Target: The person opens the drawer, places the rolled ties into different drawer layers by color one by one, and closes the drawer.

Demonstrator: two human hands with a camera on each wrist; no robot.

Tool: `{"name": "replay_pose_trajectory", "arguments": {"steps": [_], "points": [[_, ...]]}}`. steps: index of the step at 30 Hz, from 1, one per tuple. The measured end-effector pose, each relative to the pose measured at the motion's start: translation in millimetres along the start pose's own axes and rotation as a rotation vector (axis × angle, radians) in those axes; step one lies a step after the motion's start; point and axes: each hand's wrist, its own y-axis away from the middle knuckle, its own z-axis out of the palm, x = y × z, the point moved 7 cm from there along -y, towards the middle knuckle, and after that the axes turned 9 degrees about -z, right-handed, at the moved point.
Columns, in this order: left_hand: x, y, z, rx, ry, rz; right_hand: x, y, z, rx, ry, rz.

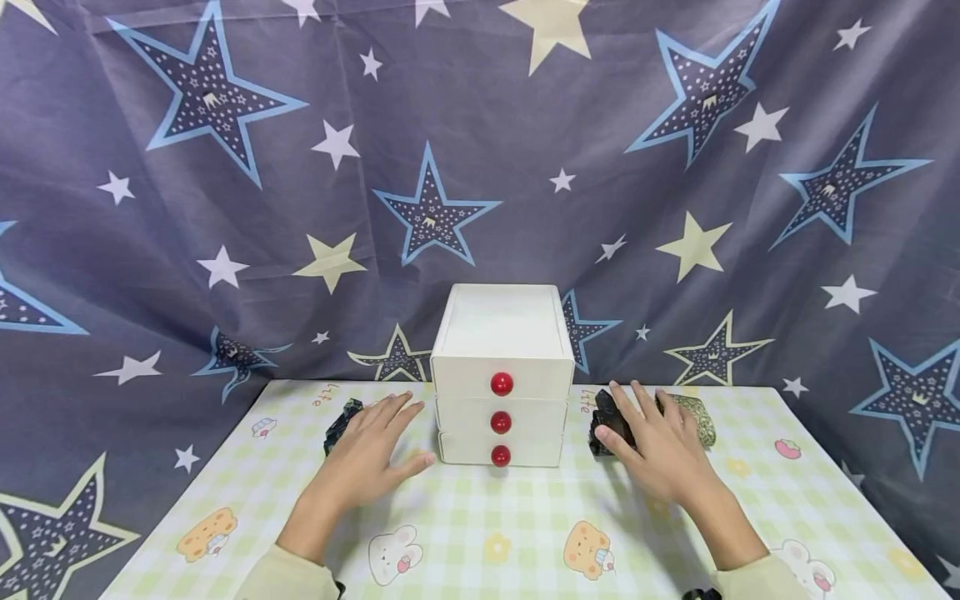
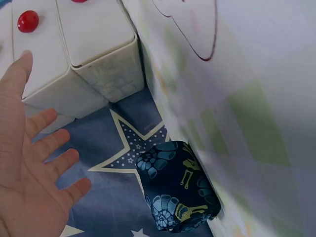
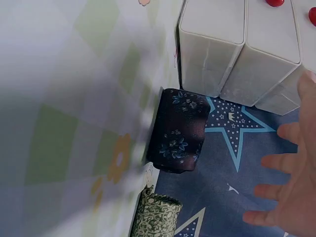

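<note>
As we leaned over the table (image 1: 465,508), our left hand (image 1: 369,454) and our right hand (image 1: 660,446) hovered flat above the checked cloth, fingers straight and spread, both released and gripping nothing. Between our hands stood a white drawer chest (image 1: 501,375) with three stacked drawers, each shut and fitted with a red knob (image 1: 502,384). Just beyond our left hand's fingertips, a dark folded cloth with a blue and yellow pattern (image 2: 177,192) lay on the table; our left wrist view showed the palm (image 2: 27,163) held apart from it. Under the fingers of our right hand sat a dark floral folded cloth (image 3: 178,131), near the chest's side, though we could not tell whether the fingers touched it. Just outside that hand, past the dark one, rested a green patterned roll of cloth (image 3: 157,217). Behind everything beyond our hands hung a star-printed curtain (image 1: 225,208).
</note>
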Motion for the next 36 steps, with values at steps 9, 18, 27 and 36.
{"name": "replay_pose_trajectory", "arguments": {"steps": [9,18,27,36], "points": [[-2.7,-14.9,-3.6,0.055,0.056,0.001,-11.8,-17.0,-18.7,0.131,0.018,-0.083],[-1.5,-25.8,-7.9,0.113,0.149,-0.002,-34.9,-30.4,-42.7,0.308,0.014,-0.23],[0.6,-36.1,-17.8,0.165,0.309,-0.028,-64.2,-38.7,-65.0,0.56,-0.001,-0.438],[6.0,-46.0,-24.6,0.275,0.435,-0.01,-89.1,-50.0,-66.9,0.62,0.031,-0.546]]}}
